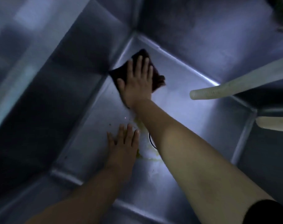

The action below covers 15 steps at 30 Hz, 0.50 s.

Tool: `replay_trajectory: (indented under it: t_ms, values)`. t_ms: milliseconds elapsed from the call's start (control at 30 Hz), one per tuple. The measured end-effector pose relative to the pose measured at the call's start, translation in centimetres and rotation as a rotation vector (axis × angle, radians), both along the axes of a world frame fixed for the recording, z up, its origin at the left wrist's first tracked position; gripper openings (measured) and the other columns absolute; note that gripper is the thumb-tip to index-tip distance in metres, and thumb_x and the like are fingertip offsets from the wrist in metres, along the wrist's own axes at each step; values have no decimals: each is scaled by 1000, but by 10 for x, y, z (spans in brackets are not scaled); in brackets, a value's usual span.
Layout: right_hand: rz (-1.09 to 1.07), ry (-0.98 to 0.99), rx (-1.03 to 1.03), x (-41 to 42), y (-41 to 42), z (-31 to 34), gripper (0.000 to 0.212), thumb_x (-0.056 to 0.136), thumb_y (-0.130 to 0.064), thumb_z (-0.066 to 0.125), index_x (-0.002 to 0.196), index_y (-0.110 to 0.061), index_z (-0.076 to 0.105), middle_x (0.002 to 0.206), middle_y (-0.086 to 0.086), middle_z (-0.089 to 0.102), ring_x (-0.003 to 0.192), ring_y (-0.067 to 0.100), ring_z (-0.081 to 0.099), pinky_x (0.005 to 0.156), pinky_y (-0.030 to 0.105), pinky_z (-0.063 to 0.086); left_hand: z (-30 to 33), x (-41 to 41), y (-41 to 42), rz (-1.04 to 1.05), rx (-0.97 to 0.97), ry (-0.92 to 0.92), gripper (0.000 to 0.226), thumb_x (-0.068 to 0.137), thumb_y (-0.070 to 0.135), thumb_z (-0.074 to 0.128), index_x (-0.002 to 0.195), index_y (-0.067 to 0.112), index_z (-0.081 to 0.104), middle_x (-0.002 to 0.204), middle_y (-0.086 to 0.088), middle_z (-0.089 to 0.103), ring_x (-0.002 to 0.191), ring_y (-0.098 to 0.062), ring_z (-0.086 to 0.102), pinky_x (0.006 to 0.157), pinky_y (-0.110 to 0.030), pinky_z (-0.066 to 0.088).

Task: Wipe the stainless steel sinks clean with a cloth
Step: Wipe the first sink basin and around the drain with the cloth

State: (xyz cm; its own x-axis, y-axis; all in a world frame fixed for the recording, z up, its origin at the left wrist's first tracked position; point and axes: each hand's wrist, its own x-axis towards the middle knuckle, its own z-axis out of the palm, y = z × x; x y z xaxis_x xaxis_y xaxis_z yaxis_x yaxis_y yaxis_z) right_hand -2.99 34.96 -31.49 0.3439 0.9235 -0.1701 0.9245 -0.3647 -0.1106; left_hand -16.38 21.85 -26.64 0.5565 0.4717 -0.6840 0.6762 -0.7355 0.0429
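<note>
Dim, bluish light with one bright glare patch on brushed metal. Two pale corrugated hoses reach in from the right. A blurred dark object sits top right.

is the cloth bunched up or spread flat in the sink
Spread mostly flat. The dark cloth lies against the sink floor near the far corner, the right hand pressing it with straight fingers; one edge looks rumpled.

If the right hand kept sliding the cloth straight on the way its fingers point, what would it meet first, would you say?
The right hand, flat on the dark cloth, points toward the sink's far corner. Bare floor lies ahead, so it would probably meet the walls at that corner first, though depth is hard to judge.
</note>
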Motion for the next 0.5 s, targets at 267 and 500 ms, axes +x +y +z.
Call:
replay_trajectory:
  t_ms: [267, 500]
  values:
    - [285, -27, -22, 34, 21, 5, 72, 95, -53, 24, 152, -14, 5, 160, 12, 2, 147, 26, -3, 119, 40, -2, 3, -1, 2, -26, -8, 36, 113, 82, 35, 63, 141, 6, -29, 152, -22, -25, 139, -46, -17, 107, -70, 2]
    - [182, -116, -15, 108, -15, 8, 67, 96, -50, 28, 152, -17, 12, 160, 6, 10, 147, 22, 4, 119, 38, 2, 2, -3, 0, -35, 6, 35, 121, 76, 40, 66, 139, 8, -32, 148, -22, -32, 138, -46, -18, 107, -68, 2]
